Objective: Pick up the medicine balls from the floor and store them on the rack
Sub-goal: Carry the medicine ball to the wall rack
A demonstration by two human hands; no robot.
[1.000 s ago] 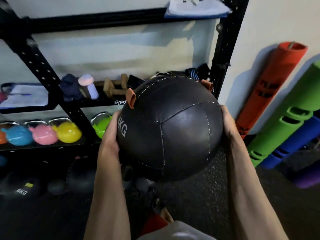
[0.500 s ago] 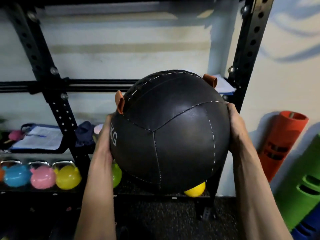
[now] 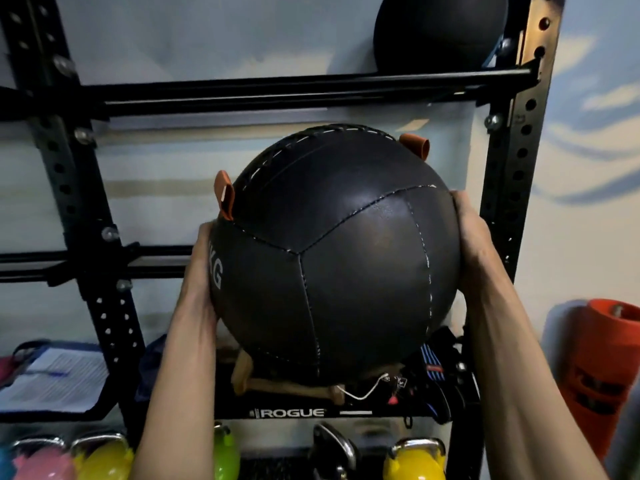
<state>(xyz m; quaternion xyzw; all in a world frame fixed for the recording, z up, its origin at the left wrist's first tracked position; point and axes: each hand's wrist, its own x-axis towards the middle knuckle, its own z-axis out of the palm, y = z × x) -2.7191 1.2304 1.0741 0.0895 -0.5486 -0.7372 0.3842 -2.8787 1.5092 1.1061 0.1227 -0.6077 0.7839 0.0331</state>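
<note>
Black stitched medicine ball (image 3: 332, 254), orange loops (image 3: 224, 195), white "KG"; left hand (image 3: 202, 271) and right hand (image 3: 474, 244) grip its sides.

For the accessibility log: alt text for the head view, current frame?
Two bare hands grip a black medicine ball by its sides, left hand and right hand opposite each other, held up before a black rack. A second black ball sits on the upper rails; coloured kettlebells line a lower shelf.

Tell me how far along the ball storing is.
Done: a first ball sits on the top rails of the rack. In hand: the left hand and right hand hold a second ball below those rails. Left: set it up there. The floor is out of view, so any more balls are unknown.
</note>
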